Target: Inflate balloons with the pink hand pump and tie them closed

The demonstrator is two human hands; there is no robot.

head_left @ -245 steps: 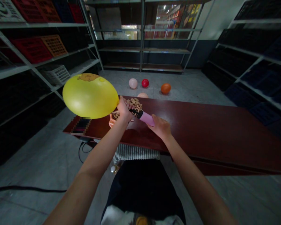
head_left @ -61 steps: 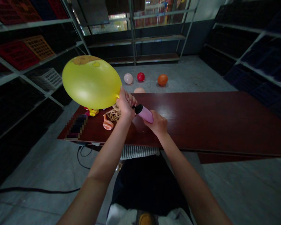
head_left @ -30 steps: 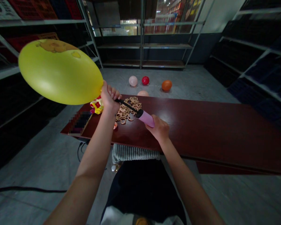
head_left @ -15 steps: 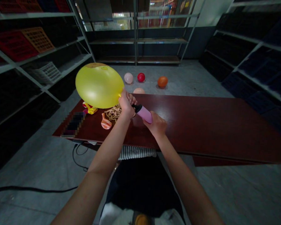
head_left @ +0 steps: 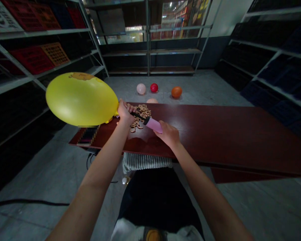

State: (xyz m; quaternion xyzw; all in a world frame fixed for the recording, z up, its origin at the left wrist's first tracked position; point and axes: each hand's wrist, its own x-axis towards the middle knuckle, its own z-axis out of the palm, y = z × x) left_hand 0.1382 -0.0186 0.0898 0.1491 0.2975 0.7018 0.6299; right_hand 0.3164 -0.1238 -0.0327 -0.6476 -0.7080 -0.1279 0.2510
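Note:
A large, inflated yellow balloon with a printed patch on top spreads out to the left above the table. My left hand is closed around its neck and the near end of a balloon pump. The pump has a pink barrel and a black rod showing between my hands. My right hand is wrapped round the far end of the barrel. Behind the rod lies a pile of uninflated tan balloons. My left hand hides the nozzle.
The dark red table extends to the right. A blurred phone-like object lies at its left end. On the floor beyond are a white balloon, a red balloon and an orange balloon. Shelves with crates stand left.
My left hand and the yellow balloon have moved left, away from my right hand. More black rod shows out of the barrel. The view has shifted slightly, and the balloon looks larger.

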